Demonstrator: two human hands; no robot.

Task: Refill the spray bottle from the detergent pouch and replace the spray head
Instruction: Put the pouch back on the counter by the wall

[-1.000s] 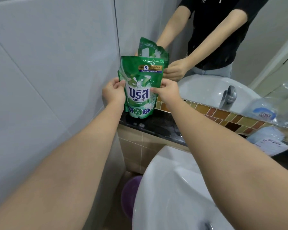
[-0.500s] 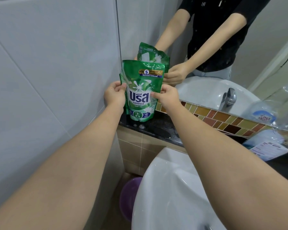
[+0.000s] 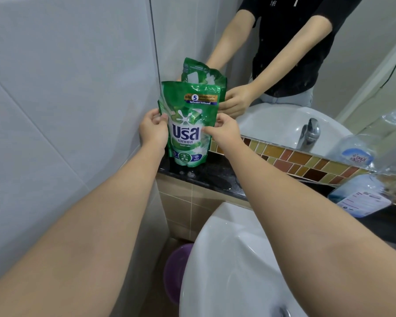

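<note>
A green detergent pouch point(image 3: 189, 120) stands upright on the black ledge point(image 3: 215, 177) in the left corner, against the mirror. My left hand point(image 3: 152, 129) grips its left edge and my right hand point(image 3: 222, 131) grips its right edge, both at mid height. A clear plastic bottle point(image 3: 366, 191) with a blue-and-white label lies tilted on the ledge at the far right; no spray head shows on it. The mirror repeats the pouch and both hands.
A white washbasin point(image 3: 233, 259) sits below the ledge, under my right arm. A purple bucket point(image 3: 176, 271) stands on the floor left of the basin. Grey wall tiles close off the left side. A band of brown mosaic tiles point(image 3: 306, 163) runs under the mirror.
The pouch sits slightly lower in view and my hands keep the same grip on its edges; little else has moved.
</note>
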